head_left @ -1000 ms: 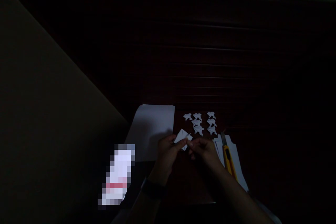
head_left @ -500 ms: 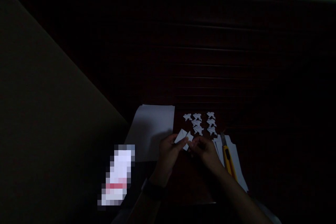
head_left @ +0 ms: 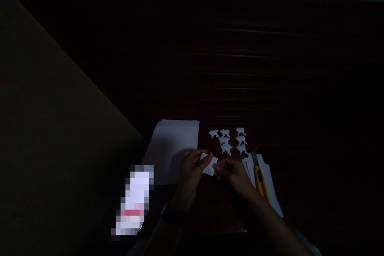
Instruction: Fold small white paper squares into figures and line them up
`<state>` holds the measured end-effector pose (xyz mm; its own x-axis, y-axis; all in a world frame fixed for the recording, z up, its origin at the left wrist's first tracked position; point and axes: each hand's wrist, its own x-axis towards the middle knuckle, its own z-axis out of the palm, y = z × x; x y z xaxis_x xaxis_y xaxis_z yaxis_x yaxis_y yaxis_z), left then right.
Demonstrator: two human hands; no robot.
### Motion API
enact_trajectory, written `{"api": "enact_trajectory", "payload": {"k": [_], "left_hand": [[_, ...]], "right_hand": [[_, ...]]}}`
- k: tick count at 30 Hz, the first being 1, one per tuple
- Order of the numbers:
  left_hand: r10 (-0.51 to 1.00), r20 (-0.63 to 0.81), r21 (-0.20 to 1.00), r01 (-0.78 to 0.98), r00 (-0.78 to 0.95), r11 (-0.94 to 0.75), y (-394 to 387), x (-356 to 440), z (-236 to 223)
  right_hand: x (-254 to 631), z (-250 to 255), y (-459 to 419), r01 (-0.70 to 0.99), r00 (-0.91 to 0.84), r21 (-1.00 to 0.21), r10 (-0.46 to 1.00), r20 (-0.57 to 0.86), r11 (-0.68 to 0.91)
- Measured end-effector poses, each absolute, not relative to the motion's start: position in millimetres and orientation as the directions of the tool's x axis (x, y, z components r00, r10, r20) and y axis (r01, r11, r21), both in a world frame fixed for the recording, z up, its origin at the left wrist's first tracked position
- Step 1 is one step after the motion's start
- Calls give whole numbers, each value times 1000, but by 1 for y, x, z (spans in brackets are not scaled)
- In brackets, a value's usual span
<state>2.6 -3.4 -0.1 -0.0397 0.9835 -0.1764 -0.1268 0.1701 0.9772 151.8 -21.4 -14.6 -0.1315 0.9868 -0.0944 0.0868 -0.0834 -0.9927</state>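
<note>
A small folded piece of white paper with crease lines is held up between my two hands over the dark table. My left hand grips its left side, the thumb lying across the front and the fingers behind. At its right edge my right hand pinches the paper between thumb and forefinger. Just beyond the hands lie several small folded white paper figures in uneven columns. A dark band is around my left wrist.
White paper sheets lie at the left. On the right, a yellow utility knife with its blade out rests on cut paper pieces. A bright pixelated object is at the lower left. A slatted dark surface rises behind.
The folded paper has turned and tilted in my hands, and its outline is now squarer. My left thumb has shifted up across it. The figures and the knife stay where they were.
</note>
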Motion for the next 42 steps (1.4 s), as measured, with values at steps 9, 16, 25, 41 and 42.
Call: {"api": "enact_trajectory", "payload": {"k": [9, 16, 25, 41, 42], "left_hand": [[989, -146, 989, -7, -7, 146, -7, 7, -5], [990, -134, 991, -3, 33, 134, -9, 8, -6], [990, -137, 990, -10, 42, 138, -9, 11, -3], [978, -201, 955, -233, -57, 183, -12, 14, -11], [977, -207, 956, -221, -47, 192, -13, 14, -11]], "right_hand": [[149, -19, -18, 101, -80, -995, 997, -5, 3], [149, -20, -19, 112, -112, -992, 993, 37, 49], [149, -23, -18, 146, -101, -989, 995, 22, 37], [151, -19, -15, 50, 11, -999, 1000, 4, 4], [152, -20, -14, 27, 0, -1000, 1000, -17, -17]]}}
